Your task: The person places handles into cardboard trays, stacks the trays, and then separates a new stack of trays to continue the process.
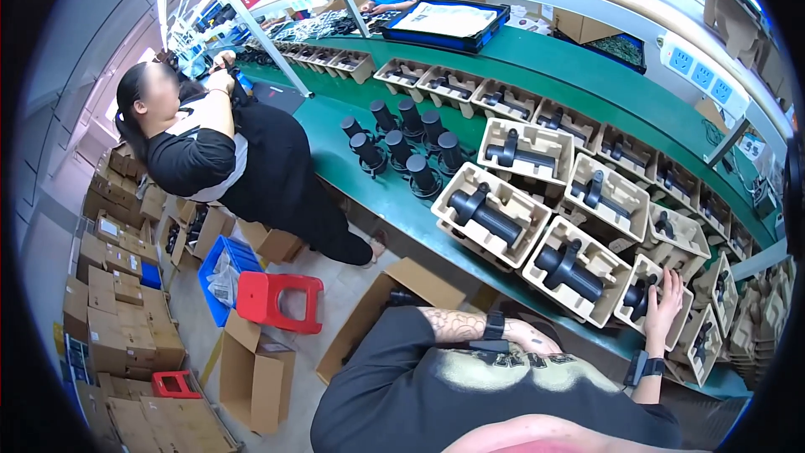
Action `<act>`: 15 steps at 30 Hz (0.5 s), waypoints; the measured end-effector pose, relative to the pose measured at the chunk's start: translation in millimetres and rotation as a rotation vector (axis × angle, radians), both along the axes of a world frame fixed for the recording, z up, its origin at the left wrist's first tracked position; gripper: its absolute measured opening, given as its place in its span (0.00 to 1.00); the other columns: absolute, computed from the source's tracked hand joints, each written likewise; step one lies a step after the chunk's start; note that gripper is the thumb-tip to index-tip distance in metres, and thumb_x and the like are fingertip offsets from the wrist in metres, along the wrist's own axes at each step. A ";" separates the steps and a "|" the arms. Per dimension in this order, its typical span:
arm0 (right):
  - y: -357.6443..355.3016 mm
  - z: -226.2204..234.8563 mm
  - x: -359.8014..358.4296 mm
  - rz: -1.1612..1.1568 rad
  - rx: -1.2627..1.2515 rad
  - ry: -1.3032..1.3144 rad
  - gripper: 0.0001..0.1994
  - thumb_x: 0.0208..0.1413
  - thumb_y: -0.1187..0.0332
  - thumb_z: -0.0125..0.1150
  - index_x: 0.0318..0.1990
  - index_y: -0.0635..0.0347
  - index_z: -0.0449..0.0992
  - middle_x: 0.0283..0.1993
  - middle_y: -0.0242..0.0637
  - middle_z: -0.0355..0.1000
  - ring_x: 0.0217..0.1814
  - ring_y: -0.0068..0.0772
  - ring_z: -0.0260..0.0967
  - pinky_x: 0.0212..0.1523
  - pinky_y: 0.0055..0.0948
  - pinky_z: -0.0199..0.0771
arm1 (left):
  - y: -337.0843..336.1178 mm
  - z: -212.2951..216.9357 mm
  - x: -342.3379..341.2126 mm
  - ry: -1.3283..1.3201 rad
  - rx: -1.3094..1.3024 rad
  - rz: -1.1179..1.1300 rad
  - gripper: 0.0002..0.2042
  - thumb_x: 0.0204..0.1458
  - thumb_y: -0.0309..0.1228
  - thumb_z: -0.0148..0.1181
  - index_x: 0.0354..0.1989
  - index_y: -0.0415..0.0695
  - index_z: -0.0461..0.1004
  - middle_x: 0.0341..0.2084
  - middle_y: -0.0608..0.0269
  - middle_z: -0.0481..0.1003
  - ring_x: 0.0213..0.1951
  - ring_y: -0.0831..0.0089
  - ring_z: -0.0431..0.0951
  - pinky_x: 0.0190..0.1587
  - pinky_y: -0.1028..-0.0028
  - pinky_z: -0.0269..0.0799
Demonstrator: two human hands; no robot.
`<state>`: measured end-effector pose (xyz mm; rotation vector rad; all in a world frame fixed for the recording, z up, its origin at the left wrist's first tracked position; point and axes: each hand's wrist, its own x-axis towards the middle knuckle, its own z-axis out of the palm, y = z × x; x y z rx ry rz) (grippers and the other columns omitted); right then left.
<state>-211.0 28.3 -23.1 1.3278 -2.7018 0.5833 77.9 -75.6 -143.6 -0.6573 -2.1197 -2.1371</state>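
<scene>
Cylinder (636,298), black, in beige tray (630,321), beside right hand (667,302)

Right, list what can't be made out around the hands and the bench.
- Head view: left hand, fingertips unclear against the dark shirt; any hold can't be told.
- Head view: right hand hides part of the tray beneath it; its grip is unclear.
- Head view: contents of the open carton, mostly hidden by its wall and the shirt.
- Head view: whatever the co-worker handles, too small and dark.
</scene>
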 end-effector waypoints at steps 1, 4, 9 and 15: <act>1.1 -1.4 0.3 -0.008 -0.001 -0.005 0.26 0.57 0.61 0.54 0.65 0.47 0.63 0.69 0.39 0.56 0.74 0.45 0.45 0.69 0.48 0.42 | 8.5 -15.6 -2.8 0.081 0.042 0.014 0.13 0.58 0.31 0.53 0.44 0.35 0.74 0.40 0.52 0.77 0.42 0.64 0.76 0.46 0.69 0.71; -1.1 -1.6 0.2 -0.003 0.039 0.018 0.25 0.58 0.62 0.53 0.64 0.49 0.63 0.68 0.40 0.56 0.74 0.47 0.45 0.70 0.45 0.43 | 33.3 -32.8 -4.5 0.189 0.404 -0.047 0.12 0.60 0.31 0.51 0.39 0.33 0.73 0.32 0.53 0.76 0.35 0.67 0.74 0.40 0.70 0.70; -0.9 -5.2 -1.7 -0.010 0.045 0.028 0.25 0.58 0.62 0.52 0.65 0.49 0.63 0.69 0.39 0.56 0.74 0.46 0.45 0.70 0.45 0.42 | 19.5 -40.6 -2.7 -0.264 0.309 -0.136 0.13 0.62 0.31 0.47 0.31 0.32 0.70 0.22 0.62 0.70 0.27 0.73 0.67 0.32 0.72 0.65; -5.4 -2.5 -3.0 0.001 0.052 0.032 0.25 0.59 0.61 0.51 0.65 0.50 0.63 0.69 0.39 0.55 0.74 0.45 0.44 0.70 0.45 0.42 | 10.4 -3.8 -5.6 -0.269 0.155 -0.285 0.13 0.60 0.30 0.50 0.25 0.35 0.68 0.18 0.74 0.63 0.24 0.81 0.60 0.27 0.73 0.59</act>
